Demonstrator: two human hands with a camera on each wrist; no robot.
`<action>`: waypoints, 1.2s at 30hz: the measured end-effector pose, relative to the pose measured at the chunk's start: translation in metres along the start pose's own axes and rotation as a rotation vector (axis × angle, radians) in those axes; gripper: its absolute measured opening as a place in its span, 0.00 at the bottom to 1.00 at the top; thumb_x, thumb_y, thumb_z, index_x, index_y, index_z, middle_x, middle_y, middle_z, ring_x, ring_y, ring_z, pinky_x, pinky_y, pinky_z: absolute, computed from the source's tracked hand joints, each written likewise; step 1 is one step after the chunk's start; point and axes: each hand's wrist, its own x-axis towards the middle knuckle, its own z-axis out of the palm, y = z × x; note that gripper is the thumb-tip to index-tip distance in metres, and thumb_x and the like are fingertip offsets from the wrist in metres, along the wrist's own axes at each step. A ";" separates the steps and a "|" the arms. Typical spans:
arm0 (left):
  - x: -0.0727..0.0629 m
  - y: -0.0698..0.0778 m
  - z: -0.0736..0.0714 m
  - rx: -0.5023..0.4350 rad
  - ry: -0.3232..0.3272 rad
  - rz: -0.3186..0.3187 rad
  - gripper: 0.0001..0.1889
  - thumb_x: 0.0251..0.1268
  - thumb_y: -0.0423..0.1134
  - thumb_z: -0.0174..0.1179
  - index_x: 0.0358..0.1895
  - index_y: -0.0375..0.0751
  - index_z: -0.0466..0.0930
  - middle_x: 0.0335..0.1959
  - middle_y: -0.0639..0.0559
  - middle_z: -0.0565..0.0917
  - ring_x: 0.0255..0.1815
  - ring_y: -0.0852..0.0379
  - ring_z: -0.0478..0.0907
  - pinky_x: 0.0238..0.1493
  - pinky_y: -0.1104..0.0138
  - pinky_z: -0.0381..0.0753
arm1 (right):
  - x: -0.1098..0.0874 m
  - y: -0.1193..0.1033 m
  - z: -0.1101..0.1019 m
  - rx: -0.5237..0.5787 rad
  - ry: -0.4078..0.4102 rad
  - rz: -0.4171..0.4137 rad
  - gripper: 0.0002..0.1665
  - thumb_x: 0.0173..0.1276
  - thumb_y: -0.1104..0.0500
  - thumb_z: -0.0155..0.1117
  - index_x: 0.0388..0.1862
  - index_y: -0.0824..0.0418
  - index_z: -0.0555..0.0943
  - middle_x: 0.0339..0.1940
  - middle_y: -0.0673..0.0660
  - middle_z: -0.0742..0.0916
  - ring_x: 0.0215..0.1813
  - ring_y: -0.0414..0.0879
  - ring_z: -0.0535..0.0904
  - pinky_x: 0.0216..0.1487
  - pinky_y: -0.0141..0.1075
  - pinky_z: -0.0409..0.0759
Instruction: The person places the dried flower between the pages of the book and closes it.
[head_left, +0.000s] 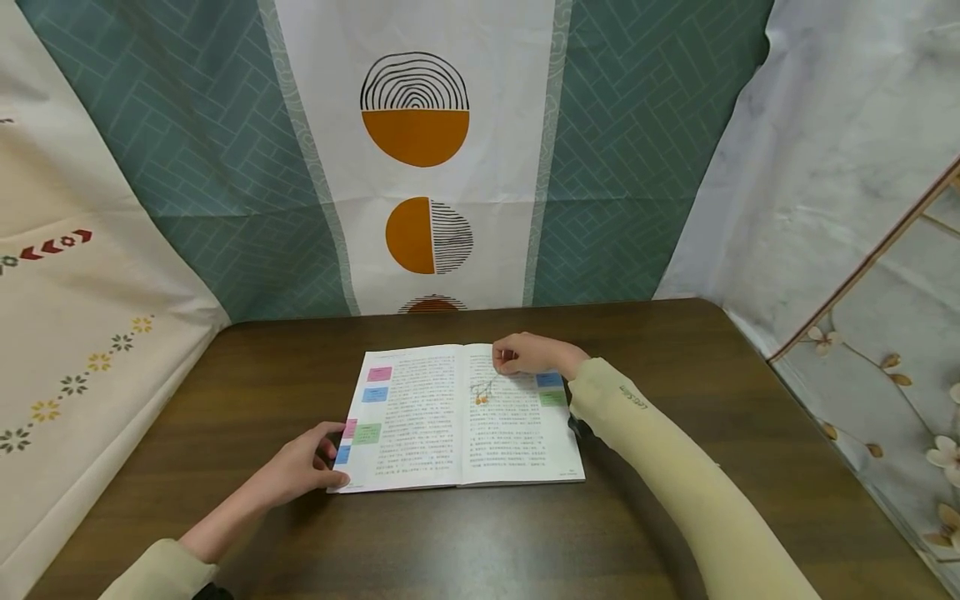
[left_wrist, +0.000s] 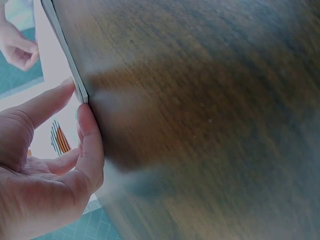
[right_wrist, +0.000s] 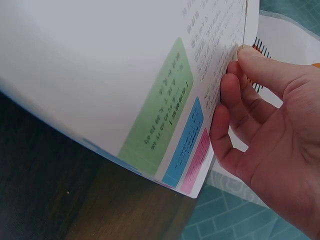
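An open book (head_left: 427, 454) lies on the table, with lines of print and pink, blue and green sticky notes on its pages. My left hand (head_left: 303, 467) holds the book's lower left edge, thumb on the page corner and fingers along the side. In the left wrist view the thumb and a finger meet around that corner (left_wrist: 83, 95). Over the upper part of the right page, my right hand (head_left: 531, 353) has thumb and index fingertips pinched together. Just below them shows a small sprig-like bookmark (head_left: 482, 392) with orange fruits; its upper end is hidden by the fingers.
The brown wooden table (head_left: 487, 542) extends around the book. A hanging cloth (head_left: 495, 242) with orange half circles stands behind the table's far edge. Patterned cloths also hang at the left (head_left: 112, 275) and right (head_left: 817, 208).
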 end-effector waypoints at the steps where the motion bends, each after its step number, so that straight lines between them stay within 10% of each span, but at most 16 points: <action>1: 0.000 0.000 0.000 -0.003 0.001 -0.004 0.44 0.50 0.38 0.75 0.69 0.29 0.62 0.41 0.45 0.74 0.34 0.55 0.75 0.33 0.67 0.73 | 0.000 0.000 0.000 -0.005 -0.003 0.002 0.04 0.74 0.58 0.59 0.36 0.52 0.77 0.35 0.49 0.79 0.39 0.43 0.72 0.45 0.35 0.70; 17: -0.001 -0.001 0.004 -0.003 0.013 -0.004 0.44 0.51 0.37 0.75 0.70 0.29 0.62 0.40 0.46 0.74 0.34 0.55 0.74 0.32 0.67 0.72 | -0.025 -0.006 0.013 -0.041 0.154 -0.048 0.04 0.72 0.62 0.61 0.43 0.57 0.80 0.41 0.52 0.84 0.42 0.43 0.75 0.49 0.36 0.76; 36: -0.002 0.007 0.004 0.099 0.084 0.010 0.42 0.46 0.40 0.77 0.64 0.24 0.69 0.43 0.40 0.77 0.34 0.56 0.76 0.33 0.67 0.77 | -0.145 -0.012 0.067 0.025 0.478 0.187 0.35 0.66 0.56 0.68 0.68 0.68 0.69 0.58 0.64 0.78 0.57 0.56 0.75 0.55 0.50 0.76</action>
